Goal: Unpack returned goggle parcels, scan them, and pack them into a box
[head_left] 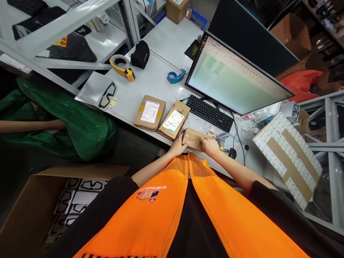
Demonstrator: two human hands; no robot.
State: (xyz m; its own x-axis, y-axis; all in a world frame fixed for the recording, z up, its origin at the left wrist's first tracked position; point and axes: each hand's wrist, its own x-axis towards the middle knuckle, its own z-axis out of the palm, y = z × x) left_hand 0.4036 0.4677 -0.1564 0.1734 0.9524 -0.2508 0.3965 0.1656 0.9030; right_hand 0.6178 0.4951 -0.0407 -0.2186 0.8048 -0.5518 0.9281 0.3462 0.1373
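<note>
A small brown cardboard parcel (194,139) with shiny clear tape lies at the front edge of the white desk, between my hands. My left hand (177,146) grips its left end, the thumb on the near side. At its right end my right hand (210,146) is closed, fingers pressed on the cardboard. Just left of the parcel are two stacks of flat brown packages, the nearer stack (174,122) and the farther-left stack (149,111), each with a white label on top. A grey and yellow tool (222,142), partly hidden, is beside my right hand.
Behind the parcel are a black keyboard (210,113), a lit monitor (236,77) and a mouse (232,153). Tape dispensers, one blue (176,76) and one yellow (123,70), lie farther back. An open carton (20,211) of boxes stands lower left. Another person's arm (32,126) touches a green sack (88,132).
</note>
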